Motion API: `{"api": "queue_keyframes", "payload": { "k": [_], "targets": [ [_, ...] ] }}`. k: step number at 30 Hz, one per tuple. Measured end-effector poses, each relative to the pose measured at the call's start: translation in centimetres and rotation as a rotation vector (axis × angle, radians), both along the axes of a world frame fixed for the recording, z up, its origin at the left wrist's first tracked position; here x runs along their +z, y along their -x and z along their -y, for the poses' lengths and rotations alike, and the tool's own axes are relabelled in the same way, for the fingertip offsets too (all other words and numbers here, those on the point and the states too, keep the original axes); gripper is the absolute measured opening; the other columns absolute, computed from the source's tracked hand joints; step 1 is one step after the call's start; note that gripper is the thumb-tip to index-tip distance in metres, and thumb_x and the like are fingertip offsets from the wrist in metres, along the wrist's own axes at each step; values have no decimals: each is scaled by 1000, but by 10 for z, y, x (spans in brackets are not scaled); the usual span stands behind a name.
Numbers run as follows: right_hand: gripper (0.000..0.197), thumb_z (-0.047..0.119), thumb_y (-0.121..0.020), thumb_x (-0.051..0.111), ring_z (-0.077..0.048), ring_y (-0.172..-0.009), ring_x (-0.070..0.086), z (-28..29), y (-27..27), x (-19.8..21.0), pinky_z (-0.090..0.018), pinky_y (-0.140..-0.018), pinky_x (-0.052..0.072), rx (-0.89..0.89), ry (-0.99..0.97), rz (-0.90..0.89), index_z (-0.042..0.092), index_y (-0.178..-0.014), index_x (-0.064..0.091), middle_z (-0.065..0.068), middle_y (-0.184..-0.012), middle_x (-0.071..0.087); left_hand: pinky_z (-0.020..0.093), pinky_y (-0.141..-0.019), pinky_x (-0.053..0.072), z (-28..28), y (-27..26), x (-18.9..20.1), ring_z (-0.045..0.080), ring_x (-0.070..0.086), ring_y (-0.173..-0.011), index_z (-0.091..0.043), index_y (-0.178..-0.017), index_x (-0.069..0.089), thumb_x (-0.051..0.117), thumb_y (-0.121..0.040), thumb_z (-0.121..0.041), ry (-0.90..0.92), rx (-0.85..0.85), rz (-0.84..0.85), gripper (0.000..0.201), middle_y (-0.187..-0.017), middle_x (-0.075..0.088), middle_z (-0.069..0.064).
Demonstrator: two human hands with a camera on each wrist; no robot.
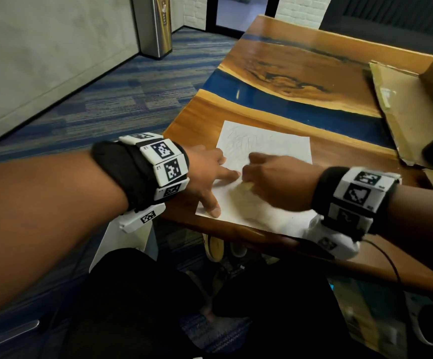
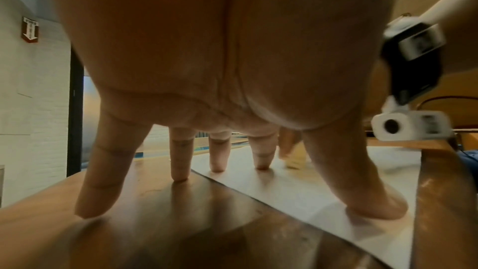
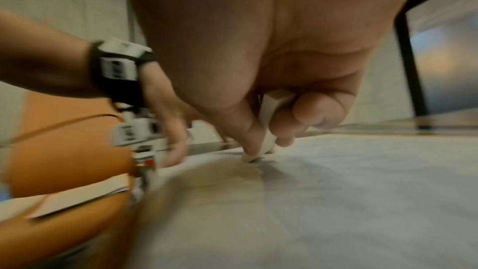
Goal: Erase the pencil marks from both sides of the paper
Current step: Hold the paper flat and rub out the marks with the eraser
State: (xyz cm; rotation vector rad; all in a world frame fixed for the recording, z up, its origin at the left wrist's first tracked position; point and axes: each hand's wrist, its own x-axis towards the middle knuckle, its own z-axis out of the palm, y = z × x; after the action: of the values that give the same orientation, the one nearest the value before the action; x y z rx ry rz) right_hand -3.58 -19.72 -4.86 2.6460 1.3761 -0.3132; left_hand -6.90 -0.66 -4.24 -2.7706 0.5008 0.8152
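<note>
Nearest me, left hand (image 1: pixel 207 174) splays flat, pinning the paper (image 1: pixel 267 143); right hand (image 1: pixel 275 182) pinches the eraser (image 3: pixel 266 130), pencil marks (image 1: pixel 249 141) lying beyond.

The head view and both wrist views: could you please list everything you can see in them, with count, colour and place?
paper: one, white, faint pencil marks on its far half, flat on the near part of the table
eraser: one, white, tip on the paper
table: one, brown wood with blue bands, ahead of the person
cardboard: one, tan, on the table's right side
bin: one, steel, on the carpet by the far wall
carpet: blue and grey stripes, left of the table
wall sign: one, red and white, on the white brick wall
wristbands: two, black with white marker blocks, one per wrist
left hand: fingers spread, pressing the paper's left edge
right hand: pinches the eraser
</note>
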Motion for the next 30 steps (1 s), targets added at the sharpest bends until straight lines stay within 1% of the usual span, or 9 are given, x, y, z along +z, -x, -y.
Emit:
{"api": "queue_keyframes", "payload": {
  "k": [3,7,12,16,20,21,25,27,30],
  "targets": [
    [23,28,-99,52,-18,-86,56,-4,21,1,-36,-79,53,142,36,-81,24,-121,56,7,-106,40,49,-104,36,1,-2,1,34,25,-143,-47,-155,17,66,-77,-73,13,10,0,96,-160,19,2],
    [26,28,-101,50,-19,-85,57,5,-11,9,-38,-79,55,-65,48,50,20,-125,55,3,-107,45,48,-107,35,0,-3,-2,35,26,-143,-49,-156,5,63,-77,-76,-16,-13,13,102,-161,18,4],
    [26,30,-100,50,-20,-80,55,3,26,5,-35,-72,51,197,83,-52,23,-124,52,7,-106,36,47,-103,38,1,-3,0,34,29,-141,-48,-156,11,64,-75,-76,0,-5,9,100,-159,20,4],
    [31,29,-101,49,-19,-84,57,8,-4,8,-37,-77,55,-7,64,49,22,-130,52,4,-110,41,47,-100,39,2,-4,-1,36,30,-140,-48,-156,5,61,-77,-78,-39,-35,22,102,-159,20,7],
    [27,27,-101,49,-18,-78,52,-3,28,1,-33,-71,50,171,61,-54,23,-127,50,7,-107,32,48,-100,39,3,-3,1,34,31,-138,-45,-154,20,65,-75,-76,-15,-14,16,96,-156,24,5],
    [29,27,-101,49,-17,-77,52,-5,25,1,-33,-71,50,151,63,-48,23,-129,48,6,-108,32,48,-101,38,3,-3,1,34,31,-138,-45,-154,20,65,-75,-75,-15,-20,21,95,-155,25,5],
    [32,27,-101,49,-19,-82,54,-6,-10,1,-32,-69,48,-134,37,64,16,-131,50,1,-111,42,47,-104,37,3,-3,0,36,30,-138,-43,-158,8,64,-77,-74,-39,-38,37,103,-156,24,8],
    [31,26,-101,49,-19,-88,54,-14,2,-2,-34,-74,51,-71,33,30,15,-130,49,-3,-116,48,47,-102,39,2,-3,-1,35,33,-136,-39,-157,17,66,-76,-74,-35,-34,42,101,-154,26,7],
    [34,26,-101,49,-23,-87,57,-15,23,-2,-38,-80,53,-6,28,-57,18,-134,44,-4,-119,45,45,-99,41,1,-4,-1,33,35,-134,-39,-154,24,68,-75,-71,-25,-37,51,95,-152,28,5]
  ]
}}
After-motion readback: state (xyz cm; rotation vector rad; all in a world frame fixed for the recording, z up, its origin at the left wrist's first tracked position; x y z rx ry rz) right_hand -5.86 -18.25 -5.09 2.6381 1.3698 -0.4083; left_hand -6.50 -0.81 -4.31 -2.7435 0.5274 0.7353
